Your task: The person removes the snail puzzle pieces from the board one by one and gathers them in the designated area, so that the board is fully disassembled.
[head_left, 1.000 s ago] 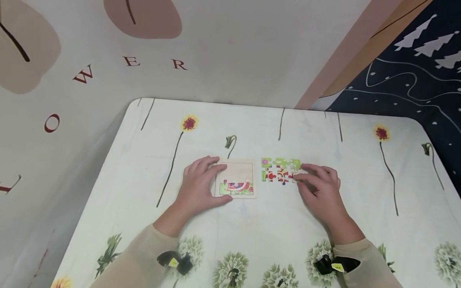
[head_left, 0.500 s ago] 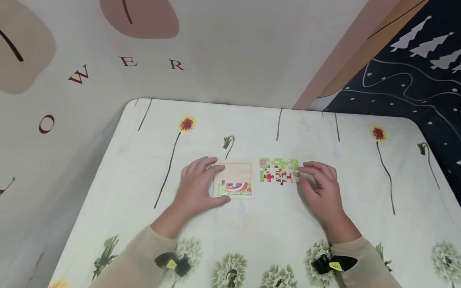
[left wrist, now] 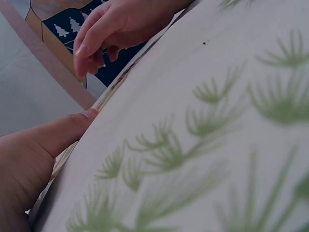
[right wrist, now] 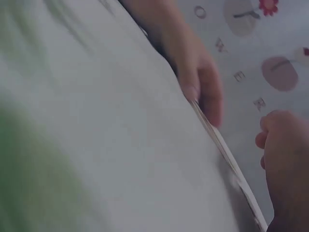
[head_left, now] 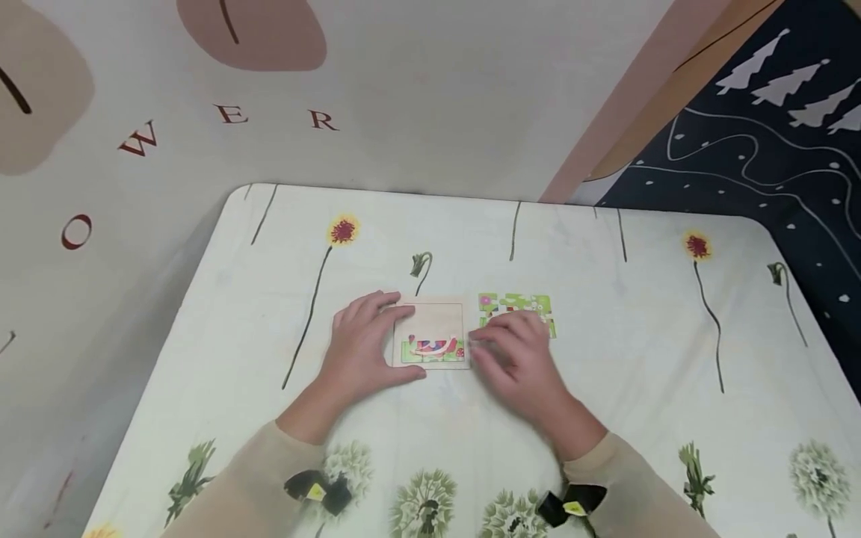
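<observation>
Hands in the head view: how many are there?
2: the left hand at the left side of the puzzle board, the right hand near its right edge, partly covering loose pieces.

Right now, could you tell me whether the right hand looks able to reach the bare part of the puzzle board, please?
Probably yes: the right hand is close beside the puzzle board, nothing visible blocks the bare part from that side, and the left hand rests at the left edge.
</observation>
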Available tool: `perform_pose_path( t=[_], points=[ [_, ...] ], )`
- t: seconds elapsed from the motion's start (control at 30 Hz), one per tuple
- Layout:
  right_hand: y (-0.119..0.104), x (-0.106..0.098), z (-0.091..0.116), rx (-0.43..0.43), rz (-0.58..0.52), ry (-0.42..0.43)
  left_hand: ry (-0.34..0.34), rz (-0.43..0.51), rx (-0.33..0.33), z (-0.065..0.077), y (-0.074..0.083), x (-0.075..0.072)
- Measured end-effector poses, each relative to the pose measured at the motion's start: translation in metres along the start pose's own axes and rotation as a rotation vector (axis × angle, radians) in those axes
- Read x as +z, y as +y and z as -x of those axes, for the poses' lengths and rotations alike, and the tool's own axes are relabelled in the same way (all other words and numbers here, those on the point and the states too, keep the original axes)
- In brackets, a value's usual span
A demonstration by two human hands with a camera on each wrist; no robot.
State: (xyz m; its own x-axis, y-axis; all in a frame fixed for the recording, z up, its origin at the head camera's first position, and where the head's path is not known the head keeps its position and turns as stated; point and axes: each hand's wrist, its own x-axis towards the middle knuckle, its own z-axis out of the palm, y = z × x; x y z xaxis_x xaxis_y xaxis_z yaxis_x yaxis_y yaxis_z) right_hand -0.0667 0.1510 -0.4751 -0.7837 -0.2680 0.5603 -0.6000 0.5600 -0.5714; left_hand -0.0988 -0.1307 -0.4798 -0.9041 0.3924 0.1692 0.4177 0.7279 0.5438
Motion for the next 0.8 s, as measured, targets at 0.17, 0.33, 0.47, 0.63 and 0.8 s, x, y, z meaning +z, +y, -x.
perform_pose_path(
  t=[0.17, 0.33, 0.47, 0.63, 0.8],
  points=[
    [-0.02, 0.029, -0.005, -0.024, 0.033, -0.053, -0.013, -0.005, -0.004, 0.001, -0.002, 0.0],
    [-0.03, 0.048, -0.011, -0.049, 0.037, -0.075, 0.003, -0.003, 0.008, 0.001, -0.002, 0.001],
    [-0.034, 0.057, -0.015, -0.027, 0.061, -0.099, 0.008, 0.0, 0.021, 0.0, -0.003, 0.002],
    [-0.039, 0.061, -0.021, 0.068, 0.136, -0.222, 0.003, -0.001, 0.026, 0.001, -0.004, 0.002],
    [-0.044, 0.059, -0.025, 0.155, 0.189, -0.342, -0.014, -0.012, 0.067, 0.002, -0.006, 0.0]
  ],
)
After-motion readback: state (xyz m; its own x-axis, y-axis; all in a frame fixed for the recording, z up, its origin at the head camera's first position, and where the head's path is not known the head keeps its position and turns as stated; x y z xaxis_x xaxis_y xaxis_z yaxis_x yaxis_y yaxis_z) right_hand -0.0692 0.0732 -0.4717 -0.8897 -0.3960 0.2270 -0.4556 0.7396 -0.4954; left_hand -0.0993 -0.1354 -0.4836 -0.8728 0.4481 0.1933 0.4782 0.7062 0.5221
